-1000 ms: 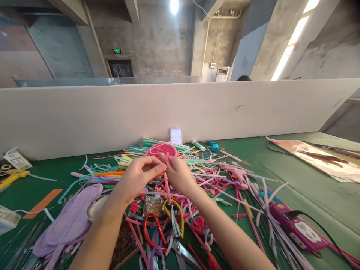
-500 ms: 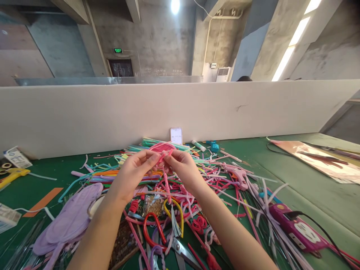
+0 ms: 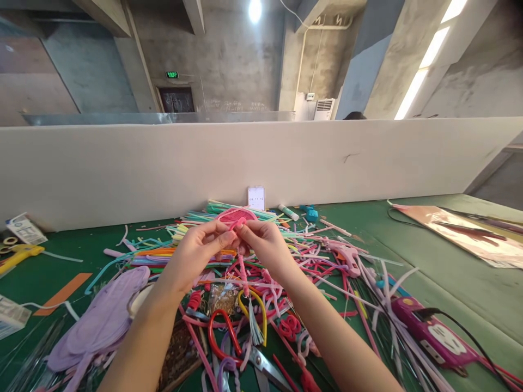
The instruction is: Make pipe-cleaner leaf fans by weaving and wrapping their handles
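Note:
Between the fingertips of both hands is a pink pipe cleaner [image 3: 237,222], bent into a small shape at its upper end. My left hand [image 3: 206,239] pinches it from the left, thumb against fingers. My right hand [image 3: 263,239] grips it from the right, close against the left fingertips. Below the hands hangs a twisted pink stem [image 3: 242,270], with a silvery tassel [image 3: 255,324] beneath its lower end. A pink coiled oval piece [image 3: 237,213] shows just behind the fingers. Exactly how the pieces join is hidden by my fingers.
Red-handled scissors [image 3: 224,333] and yellow-handled scissors [image 3: 263,316] lie near the front. Loose pipe cleaners [image 3: 183,255] cover the middle. A lilac flat piece [image 3: 100,316] is at left, a pink glue gun [image 3: 347,256] and purple power strip [image 3: 433,329] at right. A phone [image 3: 256,197] leans on the white partition [image 3: 163,169].
My right fingertips have shifted slightly left and down, closing in on the pink pipe cleaner's bent end. The stem and tassel hang nearly where they were.

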Motion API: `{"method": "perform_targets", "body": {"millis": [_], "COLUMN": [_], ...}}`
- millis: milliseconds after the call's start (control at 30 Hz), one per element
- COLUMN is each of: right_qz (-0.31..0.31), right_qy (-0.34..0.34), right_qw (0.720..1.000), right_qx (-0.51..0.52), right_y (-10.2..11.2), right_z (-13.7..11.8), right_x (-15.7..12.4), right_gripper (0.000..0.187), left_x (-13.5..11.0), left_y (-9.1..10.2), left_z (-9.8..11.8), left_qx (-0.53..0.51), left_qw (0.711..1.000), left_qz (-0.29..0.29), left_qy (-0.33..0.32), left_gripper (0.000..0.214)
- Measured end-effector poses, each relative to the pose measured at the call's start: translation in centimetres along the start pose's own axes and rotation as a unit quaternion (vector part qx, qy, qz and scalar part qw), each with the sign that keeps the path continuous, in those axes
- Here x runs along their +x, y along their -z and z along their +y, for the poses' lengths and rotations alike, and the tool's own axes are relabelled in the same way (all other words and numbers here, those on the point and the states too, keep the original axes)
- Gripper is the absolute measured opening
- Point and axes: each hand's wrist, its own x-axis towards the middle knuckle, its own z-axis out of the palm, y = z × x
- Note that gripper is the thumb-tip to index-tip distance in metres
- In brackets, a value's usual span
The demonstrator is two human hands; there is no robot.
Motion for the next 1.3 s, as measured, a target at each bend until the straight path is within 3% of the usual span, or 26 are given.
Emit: {"method": "perform_targets", "body": {"millis": [133,267,433,633,933,1133,1300], "right_qz": [-0.003,-0.024,-0.044,-0.004,0.081,0.071,0.061], "right_qy": [-0.011,-0.059,-0.087,-0.052,0.074,0.050,0.048], "right_qw": [1.000,0.991,0.985,0.995,0.987,0.995,0.997], "right_qx": [0.004,0.118,0.139,0.081,-0.121,-0.039,0.027], "right_y": [-0.1,0.4,0.6,0.1,-0.1,-0.4,-0.6], "right_z": [-0.4,-0.9,-1.3,-1.0,-0.6,-0.3,-0.3], "right_x": [-0.2,-0.4,-0.5,-0.4,-0.2,-0.2,-0.2], "right_gripper": [0.044,0.033,0.038,0.041,0.035,0.031,0.027], "left_x": [0.0,0.0,-0.2,-0.2,-0.1,0.0,0.1], "left_y": [0.5,0.8,0.6,0.2,0.3,0.3,0.0], "left_z": [0.0,0.4,0.9,0.4,-0.1,-0.4,-0.2], "left_qx": [-0.030,-0.059,-0.047,-0.058,0.062,0.032,0.006], "left_qw": [0.999,0.997,0.997,0.997,0.993,0.992,0.996], "left_qz": [-0.008,0.033,0.047,0.054,0.090,0.116,0.087], "left_qy": [0.028,0.036,0.026,0.025,-0.033,-0.038,-0.037], "left_gripper": [0.026,0.032,0.035,0.033,0.029,0.027,0.028]}}
